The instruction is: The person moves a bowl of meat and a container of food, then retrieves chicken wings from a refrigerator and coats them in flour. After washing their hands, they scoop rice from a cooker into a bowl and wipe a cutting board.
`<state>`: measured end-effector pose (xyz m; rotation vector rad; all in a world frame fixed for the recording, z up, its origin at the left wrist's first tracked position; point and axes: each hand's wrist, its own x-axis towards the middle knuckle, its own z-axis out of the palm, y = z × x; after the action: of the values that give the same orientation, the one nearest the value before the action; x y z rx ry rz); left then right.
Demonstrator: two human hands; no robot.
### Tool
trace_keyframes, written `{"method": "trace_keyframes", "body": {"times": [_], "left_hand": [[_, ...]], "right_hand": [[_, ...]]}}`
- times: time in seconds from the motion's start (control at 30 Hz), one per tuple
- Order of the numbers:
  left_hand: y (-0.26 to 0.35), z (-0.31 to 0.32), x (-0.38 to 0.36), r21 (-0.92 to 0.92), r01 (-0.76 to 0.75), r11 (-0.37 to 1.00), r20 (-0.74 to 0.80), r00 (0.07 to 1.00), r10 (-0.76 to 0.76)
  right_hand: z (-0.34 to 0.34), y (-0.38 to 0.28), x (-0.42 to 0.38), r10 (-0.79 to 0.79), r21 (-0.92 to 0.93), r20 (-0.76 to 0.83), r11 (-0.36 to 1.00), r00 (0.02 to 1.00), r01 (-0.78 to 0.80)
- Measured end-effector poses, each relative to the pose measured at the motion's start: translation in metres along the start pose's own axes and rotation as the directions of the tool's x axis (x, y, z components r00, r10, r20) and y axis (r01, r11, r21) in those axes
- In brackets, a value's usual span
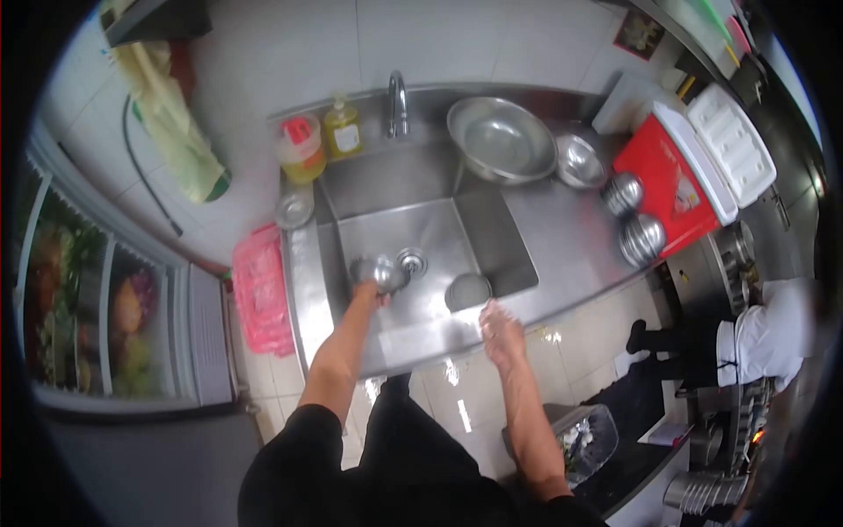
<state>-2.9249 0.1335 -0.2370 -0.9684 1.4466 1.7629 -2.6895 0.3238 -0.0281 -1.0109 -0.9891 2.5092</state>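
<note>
My left hand (376,295) reaches down into the steel sink (360,224) and is closed on the edge of a small metal bowl (376,270), held just left of the drain (411,262). Over the front rim of the sink is my right hand (503,335), its fingers smeared by motion, so I cannot tell whether they are bent round anything. Close to those fingers, at the sink's front right, lies a round grey dish-like piece (468,291).
A tall faucet (398,105) stands behind the sink, beside a yellow soap bottle (343,127) and a tub (301,151). To the right are a wide metal basin (500,139), stacked bowls (642,239) and a red cooler (667,180). A person in white (768,338) stands farther right.
</note>
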Motion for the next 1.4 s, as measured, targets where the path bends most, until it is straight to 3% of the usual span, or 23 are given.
{"method": "trace_keyframes", "body": {"times": [0.07, 0.17, 0.23, 0.3, 0.33, 0.37, 0.4, 0.47, 0.57, 0.6, 0.67, 0.8, 0.87, 0.97, 1.03, 1.07, 1.13, 1.17, 1.23, 1.27, 1.33, 1.37, 1.4], "left_hand": [[-0.017, 0.008, 0.051, 0.022, 0.091, 0.996, -0.044, 0.995, -0.09], [-0.025, 0.016, 0.073, 0.169, 0.182, 0.969, -0.015, 0.983, -0.182], [-0.014, 0.024, 0.058, 0.281, 0.208, 0.937, 0.004, 0.976, -0.218], [0.025, 0.045, 0.045, 0.576, 0.075, 0.814, 0.029, 0.993, -0.112], [0.047, 0.056, 0.06, 0.66, -0.153, 0.736, 0.12, 0.988, 0.097], [0.073, 0.072, 0.078, 0.707, -0.366, 0.605, 0.237, 0.929, 0.286], [0.126, 0.103, 0.002, 0.694, -0.534, 0.484, 0.227, 0.799, 0.557], [0.181, 0.146, -0.005, 0.379, -0.773, 0.508, 0.265, 0.617, 0.741], [0.244, 0.191, -0.018, 0.447, -0.885, 0.128, 0.319, 0.292, 0.902], [0.254, 0.196, -0.02, 0.446, -0.885, 0.133, 0.329, 0.301, 0.895], [0.269, 0.2, -0.022, 0.461, -0.833, 0.307, 0.257, 0.456, 0.852], [0.258, 0.184, 0.058, 0.325, -0.883, 0.337, 0.169, 0.405, 0.898], [0.256, 0.162, 0.053, -0.203, -0.471, 0.858, 0.219, 0.832, 0.509], [0.237, 0.145, 0.039, -0.157, -0.436, 0.886, 0.269, 0.844, 0.463], [0.209, 0.133, 0.023, -0.155, -0.415, 0.897, 0.431, 0.788, 0.439], [0.194, 0.132, 0.008, -0.176, -0.361, 0.916, 0.453, 0.796, 0.401], [0.17, 0.136, -0.036, -0.189, -0.305, 0.933, 0.479, 0.801, 0.359], [0.162, 0.139, -0.061, -0.277, -0.183, 0.943, 0.492, 0.816, 0.303], [0.158, 0.144, -0.069, -0.348, -0.046, 0.936, 0.521, 0.821, 0.234], [0.162, 0.147, -0.057, -0.297, -0.065, 0.953, 0.519, 0.826, 0.218], [0.161, 0.142, -0.007, -0.242, -0.071, 0.968, 0.539, 0.819, 0.195], [0.155, 0.132, 0.042, -0.101, -0.459, 0.883, 0.573, 0.699, 0.429], [0.149, 0.13, 0.067, 0.017, -0.779, 0.626, 0.639, 0.49, 0.593]], "right_hand": [[0.007, 0.02, 0.044, 0.057, -0.043, 0.133, 0.998, 0.989, -0.051], [0.046, 0.025, 0.076, 0.168, -0.141, 0.003, 0.976, 0.986, -0.166], [0.052, 0.04, 0.108, 0.221, -0.171, 0.073, 0.963, 0.972, -0.206], [0.06, 0.055, 0.134, 0.196, -0.169, 0.042, 0.968, 0.98, -0.186], [0.068, 0.059, 0.145, 0.161, -0.182, 0.023, 0.971, 0.987, -0.154], [0.082, 0.057, 0.154, 0.187, -0.139, -0.028, 0.972, 0.982, -0.189], [0.094, 0.057, 0.166, 0.186, -0.135, -0.04, 0.973, 0.982, -0.189], [0.115, 0.058, 0.189, 0.093, -0.094, 0.035, 0.992, 0.995, -0.089], [0.152, 0.05, 0.215, 0.044, -0.094, 0.077, 0.995, 0.996, -0.037], [0.167, 0.044, 0.22, 0.083, -0.135, 0.073, 0.988, 0.994, -0.073], [0.179, 0.035, 0.235, 0.12, -0.173, 0.058, 0.979, 0.991, -0.108], [0.194, 0.028, 0.265, 0.27, -0.141, 0.113, 0.957, 0.956, -0.253], [0.206, 0.035, 0.275, 0.272, -0.087, 0.127, 0.961, 0.954, -0.262], [0.222, 0.049, 0.297, 0.273, -0.002, 0.041, 0.962, 0.961, -0.273], [0.216, 0.062, 0.315, 0.215, -0.101, 0.303, 0.976, 0.928, -0.193], [0.226, 0.059, 0.31, 0.214, -0.096, 0.303, 0.976, 0.929, -0.194], [0.248, 0.046, 0.292, 0.174, -0.187, -0.097, 0.964, 0.98, -0.19], [0.235, 0.057, 0.307, 0.173, -0.181, -0.103, 0.965, 0.98, -0.189], [0.192, 0.088, 0.349, 0.29, 0.164, 0.287, 0.924, 0.913, -0.345], [0.19, 0.09, 0.344, 0.278, 0.172, 0.273, 0.928, 0.921, -0.331], [0.206, 0.102, 0.322, 0.066, -0.334, 0.147, 0.942, 0.987, -0.013], [0.215, 0.106, 0.31, -0.055, -0.572, 0.123, 0.812, 0.991, 0.116], [0.221, 0.101, 0.301, -0.174, -0.765, 0.128, 0.609, 0.976, 0.21]]}}
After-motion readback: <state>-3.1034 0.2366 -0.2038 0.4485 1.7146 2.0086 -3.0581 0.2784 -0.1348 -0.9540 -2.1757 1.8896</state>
